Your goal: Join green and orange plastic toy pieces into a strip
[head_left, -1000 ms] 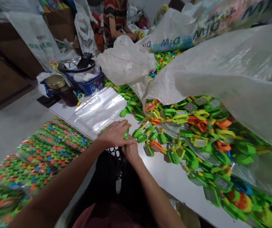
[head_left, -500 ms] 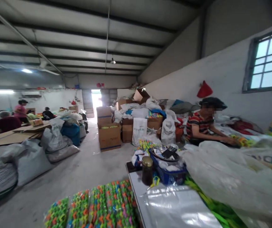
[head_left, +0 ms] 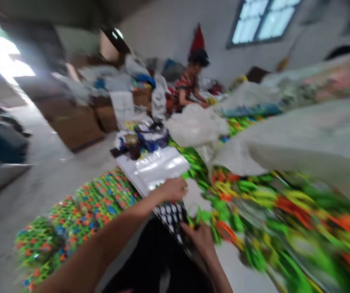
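Note:
The whole view is tilted and motion-blurred. My left hand rests at the near edge of a white table, beside a clear plastic bag. Its fingers are curled, and I cannot tell whether it holds anything. Lower down, my right hand sits against a heap of green, orange and yellow plastic toys. Green pieces touch its fingers, but the blur hides any grip. A black-and-white checked cloth lies between my hands. Sealed bags of colourful toys lie to the left.
A bunched white plastic sheet hangs over the heap. A blue basket and a dark jar stand at the table's far end. Beyond, a co-worker handles colourful items near cardboard boxes and sacks. Concrete floor lies left.
The view swung up to the room and ceiling, then back down, now tilted. My hands, close together over the green pieces a second ago, now stand apart.

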`<control>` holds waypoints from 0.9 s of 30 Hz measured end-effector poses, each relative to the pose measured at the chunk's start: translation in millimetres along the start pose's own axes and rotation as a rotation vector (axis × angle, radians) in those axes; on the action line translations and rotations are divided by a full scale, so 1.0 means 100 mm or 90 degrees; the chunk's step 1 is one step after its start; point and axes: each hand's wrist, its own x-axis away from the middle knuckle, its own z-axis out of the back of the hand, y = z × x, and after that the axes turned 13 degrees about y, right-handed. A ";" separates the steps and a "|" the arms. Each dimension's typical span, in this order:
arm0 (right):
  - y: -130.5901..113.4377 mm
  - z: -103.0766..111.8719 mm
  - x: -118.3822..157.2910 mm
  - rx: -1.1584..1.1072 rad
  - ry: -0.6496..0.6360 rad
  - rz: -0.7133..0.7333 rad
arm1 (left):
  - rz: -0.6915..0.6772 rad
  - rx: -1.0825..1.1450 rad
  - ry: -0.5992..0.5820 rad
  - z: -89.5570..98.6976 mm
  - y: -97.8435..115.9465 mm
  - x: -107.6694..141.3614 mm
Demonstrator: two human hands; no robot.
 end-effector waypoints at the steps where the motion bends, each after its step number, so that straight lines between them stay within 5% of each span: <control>1: 0.12 0.18 0.14 -0.008 0.009 -0.077 | -0.016 0.040 -0.020 -0.15 0.08 0.00; 5: 0.17 0.40 0.20 -0.147 0.043 -0.251 | -0.042 0.119 -0.043 -0.42 0.14 0.02; 9: 0.10 0.09 0.10 -0.291 -0.018 -0.296 | -0.038 0.120 -0.033 -0.40 0.07 0.04; 14: 0.20 -0.22 0.01 -0.347 0.027 -0.315 | -0.041 0.120 -0.032 -0.41 0.08 0.04; 20: 0.19 -0.29 -0.13 -0.176 0.086 -0.245 | -0.068 0.108 -0.026 -0.41 0.07 0.04; 27: 0.08 -0.27 -0.13 0.083 -0.035 -0.101 | -0.090 0.143 -0.044 -0.34 0.09 0.04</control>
